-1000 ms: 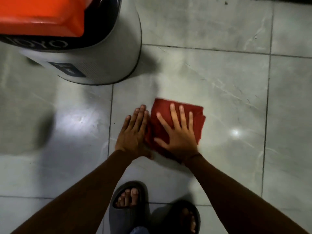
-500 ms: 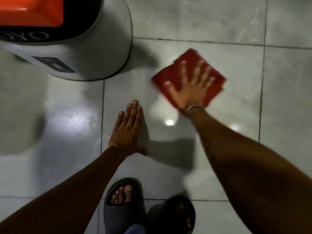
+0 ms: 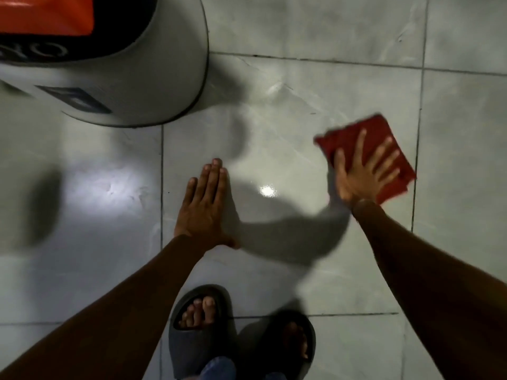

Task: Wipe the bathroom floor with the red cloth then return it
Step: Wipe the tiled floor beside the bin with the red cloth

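The folded red cloth (image 3: 349,138) lies flat on the grey tiled floor (image 3: 301,86) at the right, near a grout line. My right hand (image 3: 365,171) presses down on it with fingers spread; the hand and cloth are motion-blurred. My left hand (image 3: 205,204) rests flat on the tile to the left of the cloth, fingers together, holding nothing and well apart from the cloth.
A white round bin (image 3: 137,72) with an orange lid (image 3: 46,15) stands at the upper left. My two feet in grey slippers (image 3: 200,330) are at the bottom centre. Glossy tiles stretch to the right and far side.
My right hand has slid the cloth from beside the left hand up toward the bin, then right and back down to the grout line. The left hand has stayed planted.
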